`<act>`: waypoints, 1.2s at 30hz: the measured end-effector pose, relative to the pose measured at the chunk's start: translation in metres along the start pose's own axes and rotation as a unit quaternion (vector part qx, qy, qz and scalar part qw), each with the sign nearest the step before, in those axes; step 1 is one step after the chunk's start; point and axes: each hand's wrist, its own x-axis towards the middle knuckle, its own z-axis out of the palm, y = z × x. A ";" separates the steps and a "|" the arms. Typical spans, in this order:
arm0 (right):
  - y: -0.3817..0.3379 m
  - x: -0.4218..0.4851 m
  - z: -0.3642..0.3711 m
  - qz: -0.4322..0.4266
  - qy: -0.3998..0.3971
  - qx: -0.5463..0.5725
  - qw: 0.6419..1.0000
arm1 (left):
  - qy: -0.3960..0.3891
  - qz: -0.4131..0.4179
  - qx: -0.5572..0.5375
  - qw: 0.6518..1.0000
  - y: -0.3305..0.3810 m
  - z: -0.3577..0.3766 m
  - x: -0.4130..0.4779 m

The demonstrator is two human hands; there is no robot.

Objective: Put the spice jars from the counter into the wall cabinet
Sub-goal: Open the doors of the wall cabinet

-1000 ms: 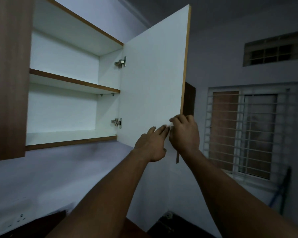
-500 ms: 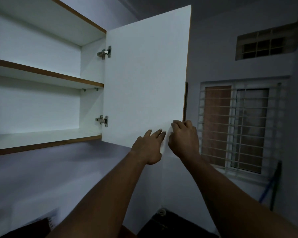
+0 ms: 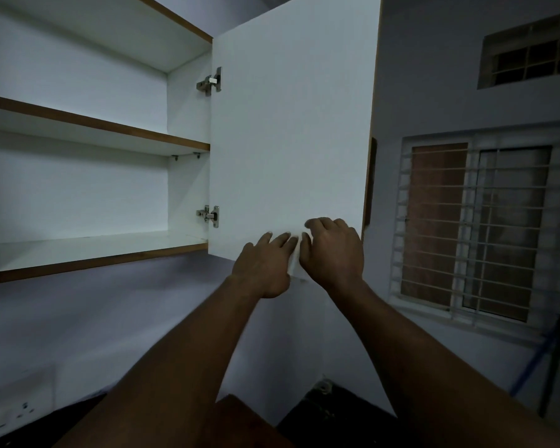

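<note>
The wall cabinet (image 3: 188,247) stands open, and both its white shelves are bare. Its door (image 3: 291,124) is swung out towards me, white inner face showing. My left hand (image 3: 265,266) lies with straight fingers flat against the door's lower part. Right beside it, my right hand (image 3: 333,253) covers the door's lower free corner with curled fingers. No spice jars or counter top show in this view.
A barred window (image 3: 476,227) and a small vent grille (image 3: 534,50) are in the wall on the right. A blue-handled tool (image 3: 537,357) leans below the window. A white socket plate (image 3: 17,405) sits low on the left wall.
The view has shifted left and closer to the cabinet. Both hands stay together at the door's lower corner, with the door swung a little further open.
</note>
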 end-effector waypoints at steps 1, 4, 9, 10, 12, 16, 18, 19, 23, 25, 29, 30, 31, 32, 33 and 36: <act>-0.009 0.001 0.001 -0.001 0.008 0.015 1.000 | 0.027 -0.009 0.009 1.000 -0.006 -0.004 -0.003; -0.044 0.006 0.004 0.001 0.007 0.072 0.997 | 0.084 -0.047 0.051 0.994 -0.029 -0.019 -0.015; -0.109 0.018 0.021 -0.027 -0.071 0.161 0.984 | 0.028 -0.133 0.166 0.977 -0.091 -0.041 -0.056; -0.123 0.019 0.027 -0.034 -0.090 0.181 0.979 | 0.019 -0.151 0.187 0.970 -0.107 -0.045 -0.067; -0.153 0.017 0.038 -0.051 -0.119 0.212 0.969 | -0.004 -0.187 0.228 0.955 -0.140 -0.054 -0.094; -0.212 0.010 0.058 -0.068 -0.169 0.285 0.941 | -0.073 -0.248 0.315 0.913 -0.197 -0.073 -0.148; -0.241 0.007 0.066 -0.082 -0.188 0.321 0.925 | -0.107 -0.266 0.356 0.889 -0.218 -0.083 -0.172; -0.254 0.005 0.069 -0.091 -0.197 0.336 0.917 | -0.125 -0.272 0.381 0.875 -0.228 -0.088 -0.183; -0.301 0.001 0.076 -0.119 -0.234 0.404 0.876 | -0.193 -0.249 0.479 0.819 -0.252 -0.101 -0.214; -0.319 -0.001 0.079 -0.120 -0.258 0.436 0.854 | -0.202 -0.236 0.510 0.802 -0.258 -0.102 -0.219; -0.347 -0.004 0.097 -0.124 -0.310 0.491 0.804 | -0.187 -0.243 0.570 0.762 -0.264 -0.103 -0.218; -0.352 -0.006 0.102 -0.125 -0.324 0.509 0.787 | -0.182 -0.244 0.578 0.757 -0.265 -0.105 -0.217; -0.357 -0.008 0.107 -0.127 -0.335 0.529 0.769 | -0.178 -0.241 0.584 0.755 -0.266 -0.106 -0.216; -0.362 -0.011 0.113 -0.127 -0.344 0.549 0.751 | -0.176 -0.237 0.586 0.755 -0.267 -0.107 -0.215; -0.366 -0.013 0.118 -0.123 -0.353 0.567 0.734 | -0.171 -0.233 0.587 0.757 -0.267 -0.107 -0.215; -0.381 -0.018 0.126 -0.091 -0.381 0.614 0.685 | -0.131 -0.207 0.583 0.775 -0.266 -0.107 -0.220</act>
